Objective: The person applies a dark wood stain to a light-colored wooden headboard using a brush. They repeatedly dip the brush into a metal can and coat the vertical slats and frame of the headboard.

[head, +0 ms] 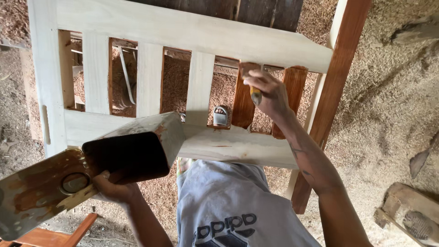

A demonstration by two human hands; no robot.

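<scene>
Stain can near; wood frame, sawdust floor.

The brush head is hidden behind the right hand's fingers.

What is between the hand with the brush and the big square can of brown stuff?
In the head view, between the right hand and the square can stand a pale unpainted slat and gaps showing sawdust; a small grey padlock-shaped thing sits lower down.
</scene>
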